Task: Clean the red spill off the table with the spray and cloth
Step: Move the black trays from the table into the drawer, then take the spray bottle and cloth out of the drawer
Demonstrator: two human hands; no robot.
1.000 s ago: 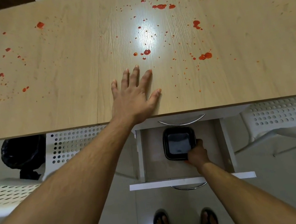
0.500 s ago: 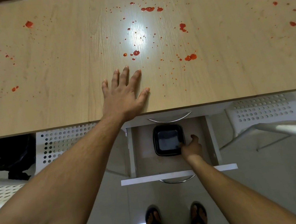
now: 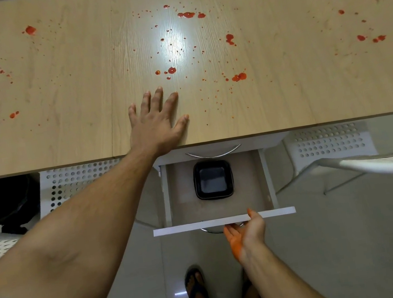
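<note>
Withdrawn from the black tray (image 3: 212, 181) since the earlier frames, the right hand (image 3: 246, 231) is now seen palm-up at the front panel of the open drawer (image 3: 223, 221), fingers loosely extended beneath its edge, the palm stained orange-red. The left hand (image 3: 156, 124) is laid flat, fingers spread, on the table (image 3: 310, 94), amid the red spill (image 3: 239, 77) scattered widely across it.

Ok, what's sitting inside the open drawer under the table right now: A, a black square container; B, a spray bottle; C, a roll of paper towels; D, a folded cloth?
A: the open drawer holds only a black square container near its back; no spray or cloth shows in it.
</note>
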